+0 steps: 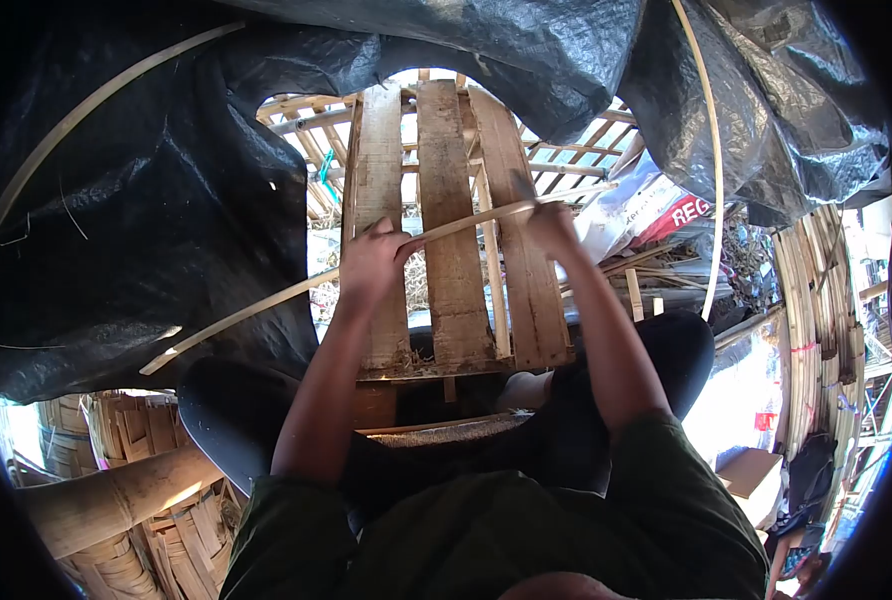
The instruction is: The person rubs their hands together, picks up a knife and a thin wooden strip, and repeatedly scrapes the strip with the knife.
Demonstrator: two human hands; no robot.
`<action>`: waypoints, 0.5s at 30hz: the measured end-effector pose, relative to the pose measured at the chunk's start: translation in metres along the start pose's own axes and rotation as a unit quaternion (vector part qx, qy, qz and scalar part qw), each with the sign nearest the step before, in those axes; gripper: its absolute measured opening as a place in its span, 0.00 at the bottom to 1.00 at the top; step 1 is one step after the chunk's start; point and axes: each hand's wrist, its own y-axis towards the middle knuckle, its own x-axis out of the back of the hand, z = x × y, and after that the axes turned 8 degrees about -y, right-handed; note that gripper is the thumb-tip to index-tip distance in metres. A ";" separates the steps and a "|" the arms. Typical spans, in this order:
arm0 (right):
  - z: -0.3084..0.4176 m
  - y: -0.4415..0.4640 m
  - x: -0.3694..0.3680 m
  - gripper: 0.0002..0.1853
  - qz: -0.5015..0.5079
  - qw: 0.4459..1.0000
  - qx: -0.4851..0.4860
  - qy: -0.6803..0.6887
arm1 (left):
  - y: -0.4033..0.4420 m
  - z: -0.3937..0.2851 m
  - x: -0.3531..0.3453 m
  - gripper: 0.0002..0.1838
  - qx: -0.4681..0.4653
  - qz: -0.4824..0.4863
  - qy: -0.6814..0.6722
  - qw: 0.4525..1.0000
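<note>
A long thin bamboo strip (276, 298) runs slantwise over three upright wooden planks (451, 250). Around its middle, my left hand (374, 262) is closed, in front of the left plank. My right hand (551, 228) is closed near the strip's right part, beside the right plank, and is smeared by motion. A dark, blurred thing, perhaps a blade, sticks up from this hand; its shape cannot be made out. The strip's left end hangs free in front of the black plastic sheet.
Black plastic sheeting (146, 210) hangs at the left and overhead. Bamboo poles (811, 330) stand at the right, near a cardboard box (749, 472). A thick bamboo pole (116, 498) lies at the lower left. Part of another person (788, 560) shows at the lower right.
</note>
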 end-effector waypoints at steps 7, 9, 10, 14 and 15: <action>-0.012 0.017 0.004 0.26 -0.013 0.991 0.074 -0.114 | 0.000 0.001 -0.001 0.13 0.000 0.002 -0.007 1.000; 0.005 -0.007 0.031 0.23 0.034 0.995 -0.066 0.070 | -0.001 0.002 -0.002 0.13 -0.017 -0.016 -0.009 1.000; 0.008 -0.008 0.015 0.25 -0.036 0.999 0.017 -0.031 | 0.000 0.002 -0.001 0.13 -0.017 -0.020 -0.008 1.000; 0.049 -0.038 -0.015 0.25 -0.021 0.997 0.043 -0.053 | 0.002 -0.001 0.001 0.13 0.009 0.004 -0.002 1.000; 0.047 -0.039 -0.018 0.27 -0.046 0.994 0.078 -0.054 | 0.002 -0.002 0.000 0.13 0.007 0.002 0.000 1.000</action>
